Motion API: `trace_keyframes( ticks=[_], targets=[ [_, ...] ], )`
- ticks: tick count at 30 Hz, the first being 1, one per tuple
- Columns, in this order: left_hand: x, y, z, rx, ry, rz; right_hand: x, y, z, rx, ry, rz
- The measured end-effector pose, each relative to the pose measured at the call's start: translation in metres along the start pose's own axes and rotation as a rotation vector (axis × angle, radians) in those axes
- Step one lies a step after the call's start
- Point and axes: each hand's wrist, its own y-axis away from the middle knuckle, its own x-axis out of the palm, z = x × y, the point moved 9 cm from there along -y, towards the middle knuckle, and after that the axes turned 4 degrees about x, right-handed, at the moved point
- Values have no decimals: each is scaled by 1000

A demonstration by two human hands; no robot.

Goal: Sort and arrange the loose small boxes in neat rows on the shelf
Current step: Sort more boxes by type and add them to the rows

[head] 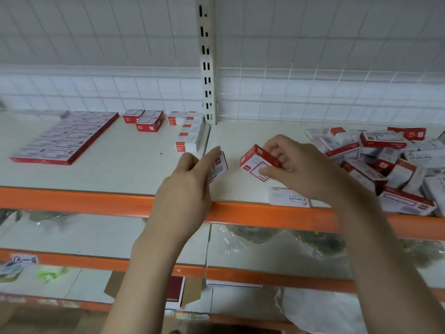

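My left hand point(190, 179) grips a small red-and-white box point(219, 166) just above the white shelf point(134, 169). My right hand point(296, 167) holds another red-and-white box point(255, 162), tilted, beside it. A loose heap of similar boxes point(385, 160) lies at the right end of the shelf. At the left, flat boxes lie in neat rows point(67, 138). A short stack of red boxes point(147, 120) and a line of white boxes point(189, 133) stand near the upright post.
A white staples box point(290, 200) lies at the orange front rail point(72, 198) under my right wrist. The slotted upright post point(207, 68) and wire grid back the shelf. Lower shelves hold plastic-wrapped goods point(265, 237) and a dark red book point(175, 292).
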Motion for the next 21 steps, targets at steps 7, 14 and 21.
trace_keyframes(
  ticks=[7,14,21],
  targets=[
    [-24,-5,58,-47,138,7,43,-33,44,-96,-6,29],
    [-56,-23,123,-11,133,-25,78,-70,82,-56,-112,43],
    [-77,-32,176,56,113,3,112,-96,114,36,-149,27]
  ],
)
